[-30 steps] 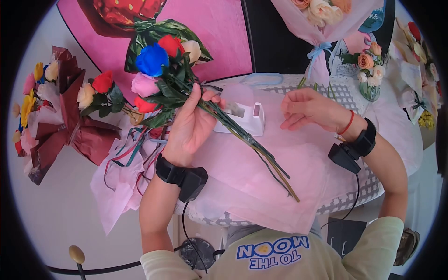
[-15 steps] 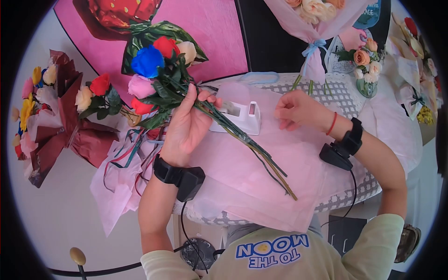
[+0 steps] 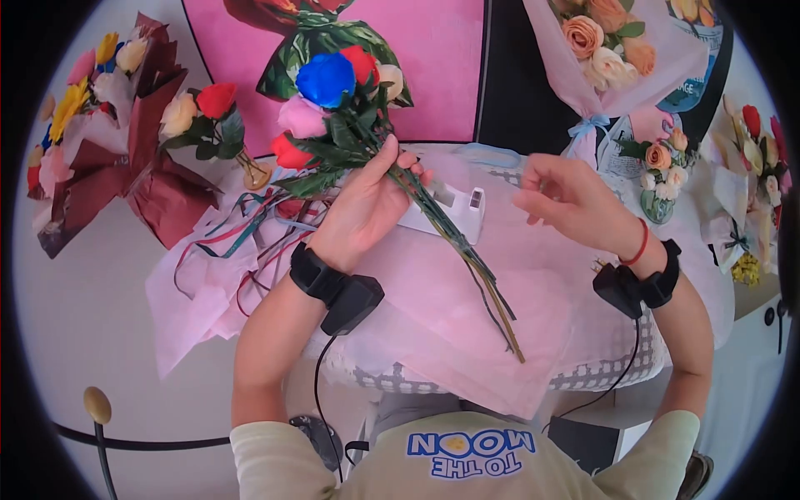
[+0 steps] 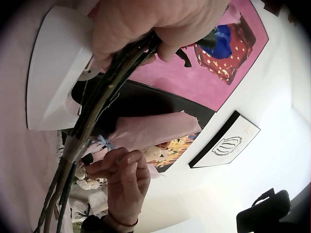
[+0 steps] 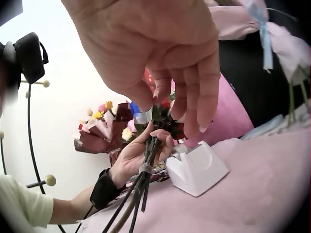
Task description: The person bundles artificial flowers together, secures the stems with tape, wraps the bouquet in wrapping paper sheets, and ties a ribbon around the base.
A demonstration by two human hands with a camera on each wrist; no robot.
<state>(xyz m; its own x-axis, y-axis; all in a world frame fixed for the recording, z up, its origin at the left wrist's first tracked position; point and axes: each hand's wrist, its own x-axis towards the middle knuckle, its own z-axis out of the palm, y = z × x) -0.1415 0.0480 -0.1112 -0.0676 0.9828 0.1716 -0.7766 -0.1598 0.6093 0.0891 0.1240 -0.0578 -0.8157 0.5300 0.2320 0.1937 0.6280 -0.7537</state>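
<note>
My left hand (image 3: 362, 208) grips the green stems of a bunch of artificial roses (image 3: 325, 81) in blue, red, pink and cream, held tilted over the table. A band of clear tape (image 4: 75, 147) wraps the stems below that hand. Across from it, my right hand (image 3: 575, 204) hovers to the right of the stems, fingers bent and thumb near the index finger. At its thumb tip a small translucent strip, apparently clear tape (image 5: 143, 117), shows in the right wrist view. Behind the stems stands a white tape dispenser (image 5: 197, 170), partly covered by them in the head view.
Pink wrapping paper (image 3: 533, 308) covers the table. Ribbons (image 3: 221, 242) lie at the left, near a dark red wrapped bouquet (image 3: 154, 187). A pink wrapped bouquet (image 3: 621, 92) and a small glass vase (image 3: 658, 207) stand behind my right hand.
The head view has shifted, so the scene sits differently. My right hand's fingers look more bent than a second ago. The left hand keeps hold of the roses.
</note>
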